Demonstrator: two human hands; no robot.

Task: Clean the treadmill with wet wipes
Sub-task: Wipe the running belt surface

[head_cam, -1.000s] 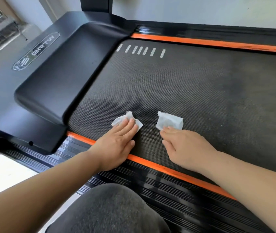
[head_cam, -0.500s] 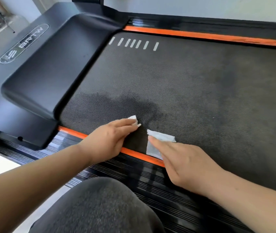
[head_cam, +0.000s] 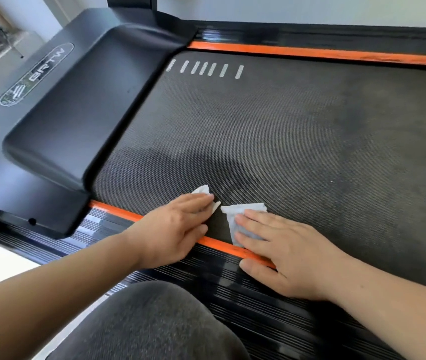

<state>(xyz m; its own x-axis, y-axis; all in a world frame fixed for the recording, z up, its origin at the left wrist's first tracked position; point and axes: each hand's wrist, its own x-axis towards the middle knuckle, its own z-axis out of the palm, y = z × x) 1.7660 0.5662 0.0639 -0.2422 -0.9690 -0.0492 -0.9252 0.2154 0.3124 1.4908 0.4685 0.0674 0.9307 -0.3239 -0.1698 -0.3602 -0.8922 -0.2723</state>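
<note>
The treadmill's black textured belt (head_cam: 284, 131) fills most of the view, with a darker damp patch (head_cam: 180, 167) near its front left corner. My left hand (head_cam: 173, 227) lies flat on a white wet wipe (head_cam: 201, 190), pressing it on the belt beside the near orange strip (head_cam: 118, 211). My right hand (head_cam: 290, 250) lies flat on a second white wet wipe (head_cam: 235, 211), which reaches from the belt down to the orange strip. The two wipes are a small gap apart.
The black motor cover (head_cam: 77, 120) with an oval logo (head_cam: 35, 74) rises at the left. A ribbed black side rail (head_cam: 258, 307) runs along the near edge, and a far orange strip (head_cam: 310, 54) along the far edge. My grey-clad knee (head_cam: 149, 323) is below.
Both hands pulled the wipes back toward the near orange strip, then spread flat. The right wipe now overlaps the strip, and the damp patch on the belt is larger.
</note>
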